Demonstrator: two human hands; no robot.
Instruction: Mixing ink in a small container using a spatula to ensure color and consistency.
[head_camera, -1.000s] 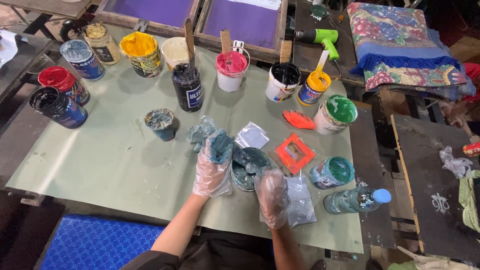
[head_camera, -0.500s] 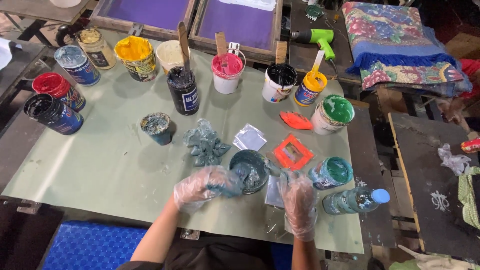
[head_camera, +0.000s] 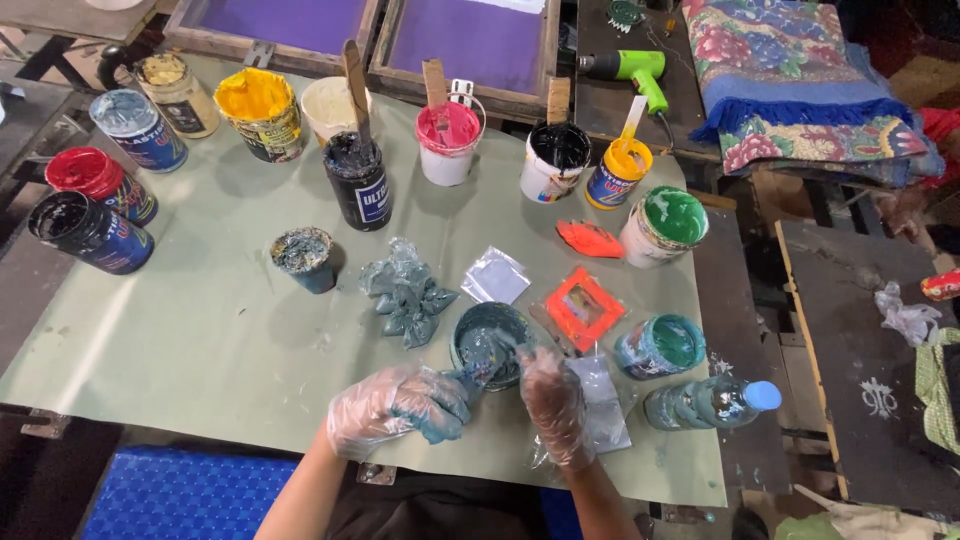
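— Head view: where's the teal paint cup (head_camera: 492, 343)?
— On the green tabletop (head_camera: 200, 330), between both gloved hands.
— Their grip?
— Left hand (head_camera: 400, 410) is closed on a smeared tool dipping in; right hand (head_camera: 552, 400) touches its rim, fingers loosely curled.

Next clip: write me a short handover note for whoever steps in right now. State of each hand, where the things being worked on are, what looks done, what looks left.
Left hand: in a thin clear glove smeared with teal ink, curled beside the teal ink cup; whether it grips anything is unclear.
Right hand: gloved, fingers at the cup's near rim, over a clear plastic bag lying on the table.
Around the cup: crumpled ink-stained plastic to its left, an orange square frame to its right, and a water bottle lying on its side further right.
Done: the cup holds teal ink.
Left: the bag looks flat and unfilled; the gloves and the cup are still inky.
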